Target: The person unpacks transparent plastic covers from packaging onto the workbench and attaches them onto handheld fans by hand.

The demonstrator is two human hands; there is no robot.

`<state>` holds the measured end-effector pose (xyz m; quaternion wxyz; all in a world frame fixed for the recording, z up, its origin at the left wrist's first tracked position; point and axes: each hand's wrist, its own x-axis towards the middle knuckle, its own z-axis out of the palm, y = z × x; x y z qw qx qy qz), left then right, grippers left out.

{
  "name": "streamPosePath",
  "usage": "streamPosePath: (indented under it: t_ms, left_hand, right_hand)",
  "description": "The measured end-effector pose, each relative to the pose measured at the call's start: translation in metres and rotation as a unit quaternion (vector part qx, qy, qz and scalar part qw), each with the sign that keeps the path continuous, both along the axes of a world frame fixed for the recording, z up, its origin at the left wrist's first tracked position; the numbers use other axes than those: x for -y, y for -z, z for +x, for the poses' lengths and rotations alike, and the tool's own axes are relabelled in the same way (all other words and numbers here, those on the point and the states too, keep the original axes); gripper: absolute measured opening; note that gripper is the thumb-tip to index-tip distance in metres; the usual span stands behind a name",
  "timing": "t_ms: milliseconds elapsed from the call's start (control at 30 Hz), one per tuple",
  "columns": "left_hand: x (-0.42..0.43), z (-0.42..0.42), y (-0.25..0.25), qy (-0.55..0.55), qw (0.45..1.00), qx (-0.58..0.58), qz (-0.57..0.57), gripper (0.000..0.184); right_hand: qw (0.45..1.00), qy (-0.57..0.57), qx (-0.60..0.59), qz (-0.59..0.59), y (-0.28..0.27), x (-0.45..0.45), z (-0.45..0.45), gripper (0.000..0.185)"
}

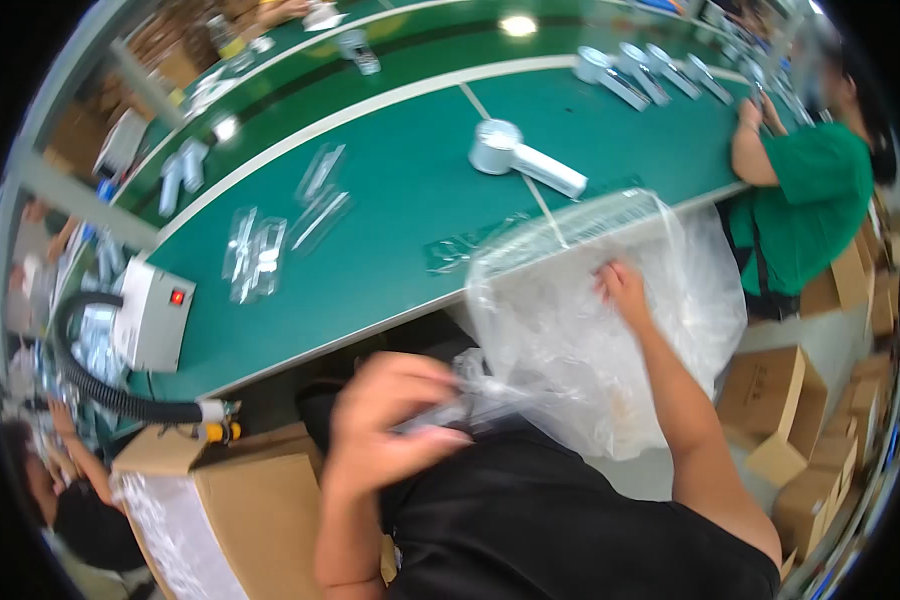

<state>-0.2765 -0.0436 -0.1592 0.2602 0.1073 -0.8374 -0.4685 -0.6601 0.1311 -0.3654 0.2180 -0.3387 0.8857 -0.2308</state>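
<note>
My left hand (pixel 395 415), smeared by motion, is closed around clear plastic packaging (pixel 485 398) in front of my body. Over the large clear plastic bag (pixel 705 290) hangs my right hand (pixel 622 287), its fingers curled together; what they hold, if anything, cannot be made out. The bag droops off the bench's front edge. Beyond it, on the green bench (pixel 400 220), lies a white device with a round head and a handle (pixel 497 148). A flat piece of clear film (pixel 470 245) rests by the edge.
Several clear plastic pieces (pixel 257 255) lie on the bench's left part. A grey box with a red switch (pixel 155 315) and a black hose stands at left. Cardboard boxes (pixel 260 510) flank me. More white devices (pixel 625 88) lie near a person in green (pixel 820 190).
</note>
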Motion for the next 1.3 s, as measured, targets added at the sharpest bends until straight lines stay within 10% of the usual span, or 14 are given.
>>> streamPosePath:
  t_ms: [67,167,200,367,467,500,667,733,800,900,1100,1200,1300]
  left_hand:
    - [-0.037,-0.032,0.020,0.143,0.989,0.027,0.026,0.032]
    - [-0.062,-0.060,0.059,0.157,0.984,0.033,-0.084,0.034]
    - [-0.068,-0.061,0.071,0.176,0.977,0.055,-0.103,0.035]
    - [-0.067,-0.063,0.079,0.202,0.968,0.147,-0.023,0.036]
    - [-0.060,-0.058,0.074,0.211,0.964,0.134,0.092,0.034]
    - [-0.055,-0.054,0.075,0.251,0.947,0.148,0.134,0.027]
    - [-0.048,-0.039,0.075,0.308,0.935,0.014,0.178,0.025]
    - [-0.052,-0.046,0.073,0.261,0.957,0.036,0.121,0.032]
    - [-0.056,-0.050,0.076,0.227,0.967,0.077,0.081,0.036]
    - [-0.052,-0.047,0.078,0.254,0.955,0.094,0.123,0.032]
    - [-0.065,-0.066,0.058,0.324,0.928,0.179,-0.043,0.036]
    - [-0.074,-0.073,0.057,0.345,0.932,0.089,-0.070,0.036]
    - [-0.080,-0.076,0.048,0.397,0.909,0.116,-0.055,0.036]
  right_hand:
    - [0.985,0.055,-0.138,0.084,0.071,-0.019,0.022,0.036]
    - [0.941,-0.247,-0.226,-0.048,0.111,-0.040,-0.031,0.039]
    - [0.996,-0.062,-0.016,0.055,0.000,-0.015,0.006,0.038]
    - [0.909,-0.003,0.369,-0.197,-0.116,-0.031,0.000,0.031]
    - [0.923,0.109,0.260,-0.262,-0.069,-0.047,-0.023,0.028]
    - [0.987,0.022,0.014,-0.159,-0.046,-0.054,-0.033,0.024]
    - [0.913,0.131,0.136,-0.362,-0.067,-0.043,0.014,0.017]
    - [0.960,0.018,-0.138,-0.242,-0.045,-0.047,0.028,0.021]
    - [0.901,-0.301,-0.154,0.273,-0.015,-0.065,0.029,0.027]
    - [0.978,-0.176,-0.112,0.012,-0.043,-0.066,0.043,0.029]
    - [0.959,0.085,-0.177,-0.204,-0.101,-0.048,0.062,0.015]
    - [0.951,0.228,0.188,-0.094,-0.082,-0.071,0.032,0.049]
    - [0.965,0.228,-0.026,0.125,-0.055,-0.115,-0.003,0.070]
